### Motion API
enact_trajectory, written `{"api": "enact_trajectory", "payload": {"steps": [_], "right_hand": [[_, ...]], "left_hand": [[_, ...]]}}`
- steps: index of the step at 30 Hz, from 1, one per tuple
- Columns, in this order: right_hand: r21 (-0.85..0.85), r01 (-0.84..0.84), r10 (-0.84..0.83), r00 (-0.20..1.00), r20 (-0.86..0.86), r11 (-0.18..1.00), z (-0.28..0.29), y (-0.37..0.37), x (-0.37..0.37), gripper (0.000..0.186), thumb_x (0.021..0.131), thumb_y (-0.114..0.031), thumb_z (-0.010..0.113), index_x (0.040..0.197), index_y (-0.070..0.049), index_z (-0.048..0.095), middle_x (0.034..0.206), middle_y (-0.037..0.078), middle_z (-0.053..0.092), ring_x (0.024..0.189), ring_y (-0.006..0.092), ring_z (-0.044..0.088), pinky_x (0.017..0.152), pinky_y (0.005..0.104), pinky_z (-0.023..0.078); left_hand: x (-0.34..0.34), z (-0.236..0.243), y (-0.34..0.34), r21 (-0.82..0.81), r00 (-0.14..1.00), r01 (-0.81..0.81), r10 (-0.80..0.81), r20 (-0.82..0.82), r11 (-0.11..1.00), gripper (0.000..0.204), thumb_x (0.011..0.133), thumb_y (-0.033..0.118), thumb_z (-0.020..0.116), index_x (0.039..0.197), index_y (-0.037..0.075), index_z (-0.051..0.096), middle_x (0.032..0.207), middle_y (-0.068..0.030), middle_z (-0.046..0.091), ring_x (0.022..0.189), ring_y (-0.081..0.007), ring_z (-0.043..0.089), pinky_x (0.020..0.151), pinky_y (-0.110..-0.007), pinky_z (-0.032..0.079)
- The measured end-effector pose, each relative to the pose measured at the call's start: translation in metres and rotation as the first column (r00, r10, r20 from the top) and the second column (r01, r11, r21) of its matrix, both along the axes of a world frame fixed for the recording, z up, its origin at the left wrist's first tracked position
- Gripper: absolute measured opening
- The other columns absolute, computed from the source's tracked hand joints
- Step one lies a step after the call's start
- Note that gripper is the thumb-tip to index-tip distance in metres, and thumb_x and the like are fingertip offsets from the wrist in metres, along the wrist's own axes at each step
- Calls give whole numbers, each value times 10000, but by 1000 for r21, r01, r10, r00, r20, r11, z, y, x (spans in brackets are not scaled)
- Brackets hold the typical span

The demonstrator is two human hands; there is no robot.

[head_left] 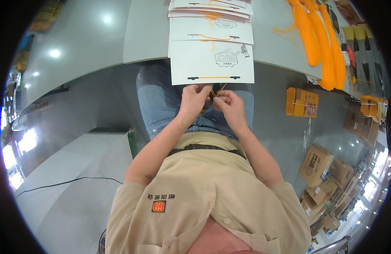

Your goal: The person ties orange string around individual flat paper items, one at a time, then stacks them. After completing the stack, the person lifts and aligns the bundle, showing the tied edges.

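Table [89, 38]; shirt [204, 173] with dark lettering [161, 197] and red emblem [158, 206]; white card [195, 59], overhanging the table's near edge, printed with a cloud-framed text block [226, 59]. Below it, left hand [194, 99] and right hand [231, 106] pinch orange cord [213, 93].

The person wears a beige shirt [254, 186] of plain cloth, with a short left sleeve [127, 203] and a short right sleeve [288, 199]. On its left chest, nearer to the collar than to the belt, sits a small dark square emblem with a red figure [158, 206]; a row of dark characters [161, 197] stands beside it. A pale round button [227, 221] lies near the edge of the open neck. A narrow dark belt [204, 147] crosses the beige cloth, and faded blue denim jeans [153, 101] cover the legs. The forearms [161, 143] are bare.
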State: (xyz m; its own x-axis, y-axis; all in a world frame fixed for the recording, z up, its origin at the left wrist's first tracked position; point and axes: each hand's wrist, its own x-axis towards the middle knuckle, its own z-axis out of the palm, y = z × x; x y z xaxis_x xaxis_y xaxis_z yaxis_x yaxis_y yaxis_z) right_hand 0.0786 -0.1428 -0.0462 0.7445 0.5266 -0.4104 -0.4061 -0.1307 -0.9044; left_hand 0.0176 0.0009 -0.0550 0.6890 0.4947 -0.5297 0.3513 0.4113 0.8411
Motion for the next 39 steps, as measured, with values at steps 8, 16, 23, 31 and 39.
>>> {"api": "enact_trajectory", "payload": {"steps": [8,16,23,31,39], "right_hand": [[-316,-183,340,748,570,931,11,13,17,109,929,-82,695,1003,-3,704,874,99,676,794,163,648,700,298,515],[-136,-261,288,728,623,956,14,7,5,145,879,-50,729,847,-1,597,831,131,596,743,259,607,674,356,493],[-268,-133,293,226,929,954,20,-8,39,175,866,-93,724,956,-11,598,962,128,607,940,355,595,869,449,486],[-687,-186,704,320,634,703,9,20,116,603,988,-479,535,1456,-109,452,1498,75,464,1409,268,392,1197,491,251],[-575,-85,580,61,812,814,17,8,121,696,842,-332,764,1412,-40,491,1474,193,468,1422,392,388,1165,504,332]], "left_hand": [[-12,5,8,66,995,101,-102,16,993,295,938,231,688,965,-63,706,796,-39,674,697,-88,587,635,-248,493],[-3,-5,4,-142,995,-82,89,44,986,191,979,185,659,915,8,689,748,-6,611,638,-90,527,605,-267,425],[-3,48,1,-10,988,-77,77,137,997,260,1014,195,622,1155,-23,624,1015,-88,688,844,-127,647,792,-298,554],[46,79,9,-407,919,-163,288,270,899,486,1024,45,456,1492,55,329,1424,-173,510,1198,-278,622,934,-442,574],[159,51,91,-515,798,-173,426,426,840,317,961,-39,497,1269,-111,479,1248,-232,603,1076,-327,660,971,-444,572]]}}
